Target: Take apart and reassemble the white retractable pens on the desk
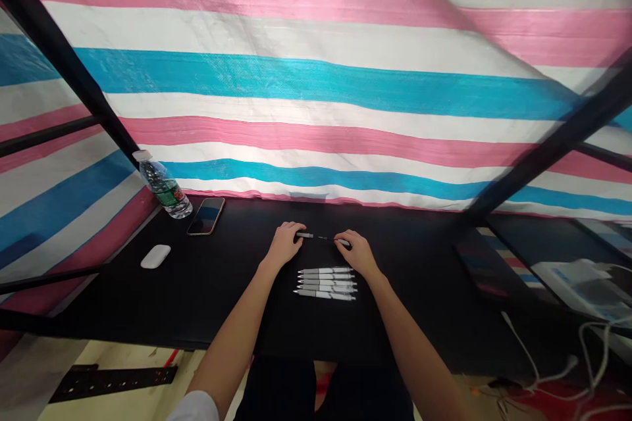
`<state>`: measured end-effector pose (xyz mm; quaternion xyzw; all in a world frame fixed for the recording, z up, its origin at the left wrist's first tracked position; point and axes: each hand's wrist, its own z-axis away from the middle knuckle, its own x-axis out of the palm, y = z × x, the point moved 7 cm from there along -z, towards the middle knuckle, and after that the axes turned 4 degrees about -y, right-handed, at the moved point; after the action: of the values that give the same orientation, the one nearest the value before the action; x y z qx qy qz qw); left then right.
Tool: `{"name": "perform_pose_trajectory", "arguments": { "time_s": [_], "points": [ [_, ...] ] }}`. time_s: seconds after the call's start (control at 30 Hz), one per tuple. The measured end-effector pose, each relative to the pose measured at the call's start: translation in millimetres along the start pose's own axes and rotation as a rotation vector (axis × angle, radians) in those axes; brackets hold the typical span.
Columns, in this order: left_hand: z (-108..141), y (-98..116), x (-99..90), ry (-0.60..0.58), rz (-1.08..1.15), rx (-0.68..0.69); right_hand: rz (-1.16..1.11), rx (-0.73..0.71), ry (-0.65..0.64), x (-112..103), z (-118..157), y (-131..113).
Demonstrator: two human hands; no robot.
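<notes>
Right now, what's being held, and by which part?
A white pen spans both hands: left hand pinches its barrel end, right hand its far end. Exact grip too small to tell.

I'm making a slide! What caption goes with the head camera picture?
Left hand and right hand hold a pen beside a row of white pens on a black table.
</notes>
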<state>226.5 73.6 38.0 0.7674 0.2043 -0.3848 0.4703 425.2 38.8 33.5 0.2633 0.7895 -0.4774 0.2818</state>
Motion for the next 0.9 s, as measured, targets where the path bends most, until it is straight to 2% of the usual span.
{"name": "perform_pose_trajectory", "arguments": {
  "time_s": [0.63, 0.77, 0.9],
  "points": [
    [0.1, 1.2, 0.9, 0.000, -0.029, -0.002, -0.005, 0.011, -0.009, 0.0, -0.3, 0.5],
    [1.2, 13.5, -1.8, 0.025, 0.023, 0.079, -0.012, 0.006, -0.011, -0.3, -0.4, -0.5],
    [2.5, 25.7, 1.8, -0.011, 0.055, 0.162, -0.044, -0.034, -0.050, 2.5, -0.4, -4.9]
  ]
}}
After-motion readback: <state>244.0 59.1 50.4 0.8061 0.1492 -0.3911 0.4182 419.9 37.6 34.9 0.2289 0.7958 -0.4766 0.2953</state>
